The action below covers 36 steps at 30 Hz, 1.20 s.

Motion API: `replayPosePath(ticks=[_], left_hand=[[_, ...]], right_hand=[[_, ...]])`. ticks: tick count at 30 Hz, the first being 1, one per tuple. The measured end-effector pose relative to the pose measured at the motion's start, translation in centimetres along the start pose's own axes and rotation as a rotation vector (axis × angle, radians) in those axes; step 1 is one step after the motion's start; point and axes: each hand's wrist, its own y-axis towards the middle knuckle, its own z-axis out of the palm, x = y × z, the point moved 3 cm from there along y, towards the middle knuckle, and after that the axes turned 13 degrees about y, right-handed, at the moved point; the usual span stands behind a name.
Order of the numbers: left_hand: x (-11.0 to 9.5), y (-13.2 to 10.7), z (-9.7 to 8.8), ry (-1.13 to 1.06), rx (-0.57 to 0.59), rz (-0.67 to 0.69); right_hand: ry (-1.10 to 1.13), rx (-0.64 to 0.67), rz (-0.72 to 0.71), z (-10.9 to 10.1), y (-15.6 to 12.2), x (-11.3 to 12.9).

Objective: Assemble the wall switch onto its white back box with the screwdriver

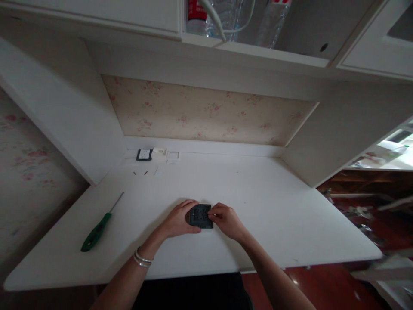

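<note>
Dark-grey socket plate (200, 216), fingers of left hand (178, 220) and right hand (226, 220) closed on its side edges, is best held flat on worktop (290, 206).

Open desktop (274, 206) (screws (140, 173), perhaps, rearward)

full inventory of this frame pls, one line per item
dark square part: 1, dark grey, desk centre, between both hands
screwdriver: 1, green handle, desk left
black plate: 1, black with pale centre, desk back left
white parts: at least 2, white, right of the black plate
small dark pieces: 2, dark, in front of the black plate
desk: 1, white
bottles: at least 2, clear, upper shelf
cable: 1, white, upper shelf
bracelets: silver, left wrist
left hand: grips the part's left edge
right hand: grips its right edge
</note>
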Motion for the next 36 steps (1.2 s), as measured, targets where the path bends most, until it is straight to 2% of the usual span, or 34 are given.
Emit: replayPosePath(ticks=[3, 6, 13, 15, 19, 26, 36], left_hand=[[-0.1, 0.0, -0.1, -0.008, -0.001, 0.013], [-0.2, 0.0, -0.2, -0.017, -0.004, 0.02], [0.4, 0.0, 0.2, -0.006, 0.002, -0.009], [0.5, 0.0, 0.2, 0.003, 0.005, -0.017], [0.1, 0.0, 0.1, -0.003, 0.006, -0.004], [-0.2, 0.1, -0.1, -0.011, -0.006, -0.019], [-0.1, 0.0, -0.1, -0.01, -0.014, -0.007]], right_hand=[[0.141, 0.021, 0.048, 0.0, 0.1, -1.3], [0.173, 0.01, 0.068, -0.1, 0.0, -2.0], [0.059, -0.078, 0.118, 0.0, 0.3, -1.7], [0.036, -0.087, 0.095, -0.1, 0.2, -1.2], [-0.012, -0.031, 0.017, -0.2, -0.3, 0.0], [-0.351, 0.071, 0.018, 0.0, -0.6, 1.7], [-0.386, 0.085, -0.019, 0.7, -1.2, 1.1]])
